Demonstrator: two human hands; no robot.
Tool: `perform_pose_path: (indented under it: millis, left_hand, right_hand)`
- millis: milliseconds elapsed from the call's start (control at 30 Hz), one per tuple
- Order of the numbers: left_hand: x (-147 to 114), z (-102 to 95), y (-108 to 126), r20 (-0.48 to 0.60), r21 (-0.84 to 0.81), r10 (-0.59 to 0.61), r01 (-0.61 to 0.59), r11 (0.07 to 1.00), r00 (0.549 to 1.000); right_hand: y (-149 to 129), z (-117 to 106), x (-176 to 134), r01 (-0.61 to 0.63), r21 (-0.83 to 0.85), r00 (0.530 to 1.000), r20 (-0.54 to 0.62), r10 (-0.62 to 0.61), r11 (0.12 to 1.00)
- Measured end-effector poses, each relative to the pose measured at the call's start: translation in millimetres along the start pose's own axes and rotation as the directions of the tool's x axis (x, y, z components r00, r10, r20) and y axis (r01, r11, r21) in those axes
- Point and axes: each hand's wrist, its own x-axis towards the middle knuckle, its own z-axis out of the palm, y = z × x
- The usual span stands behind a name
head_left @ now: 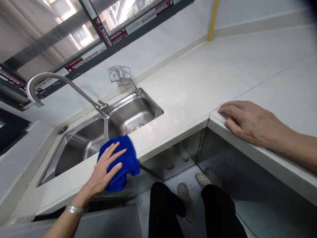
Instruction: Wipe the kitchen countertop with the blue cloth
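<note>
My left hand lies flat with its fingers spread on a blue cloth, pressing it against the counter's front edge beside the sink. Part of the cloth hangs over that edge. A silver bracelet circles the left wrist. My right hand rests on the white countertop near its inner corner, fingers loosely bent and apart, with nothing seen in it. The double stainless steel sink is set into the counter behind the cloth.
A curved steel faucet rises behind the sink. A silvery mesh cloth hangs at a small tap. A yellow pipe meets the counter at the back. Dark-framed windows stand behind. Clog-type shoes are on the floor below.
</note>
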Motion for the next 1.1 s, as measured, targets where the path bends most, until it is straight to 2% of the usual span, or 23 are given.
perform_pose_path:
  millis: [367,633,767,933,1000,1100]
  left_hand:
    - [116,21.1,106,0.064,-0.021,0.233,-0.232,0.972,0.97]
    - [188,43.8,172,0.046,-0.057,0.31,-0.307,0.95,0.95]
    - [216,51.7,189,0.027,-0.084,0.354,-0.351,0.933,0.935]
    - [255,60.8,196,-0.017,-0.12,0.375,-0.375,0.919,0.927]
    - [272,65.3,197,-0.053,-0.103,0.324,-0.328,0.939,0.945]
    - [293,71.2,200,-0.116,-0.076,0.169,-0.178,0.981,0.979]
  right_hand:
    - [-7,-5,3,-0.035,0.0,0.999,0.018,0.035,0.999]
    - [-5,-5,6,-0.08,0.026,0.991,0.108,0.077,0.996]
    - [-7,-5,8,-0.099,0.022,0.988,0.123,0.096,0.995]
    - [-8,-3,8,-0.107,0.022,0.99,0.099,0.105,0.994]
    - [-8,-2,7,-0.107,0.029,0.99,0.092,0.104,0.994]
    - [-8,-1,7,-0.109,0.044,0.991,0.08,0.105,0.993]
